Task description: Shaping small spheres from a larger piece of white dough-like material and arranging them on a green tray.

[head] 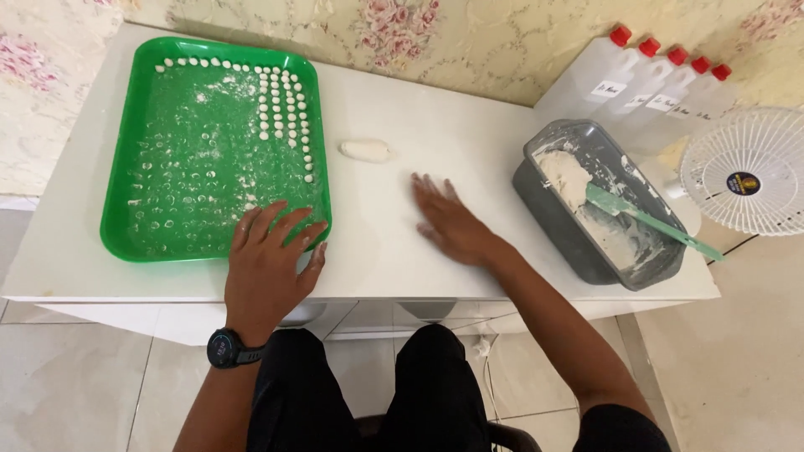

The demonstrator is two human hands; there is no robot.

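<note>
Dough log [365, 150] lying on white table [469, 125], just right of green tray [117, 226], untouched. Left hand [270, 259] flat, fingers spread, resting on tray's near right corner. Right hand [450, 224] flat on table, fingers extended, empty, right of tray, near log. Small dough balls [285, 113] in rows at tray's far side. Grey pan [586, 251] with green spatula [649, 222] well right of tray.

Glossy green plastic tray [126, 226], floury, smooth white table [394, 100]
</note>
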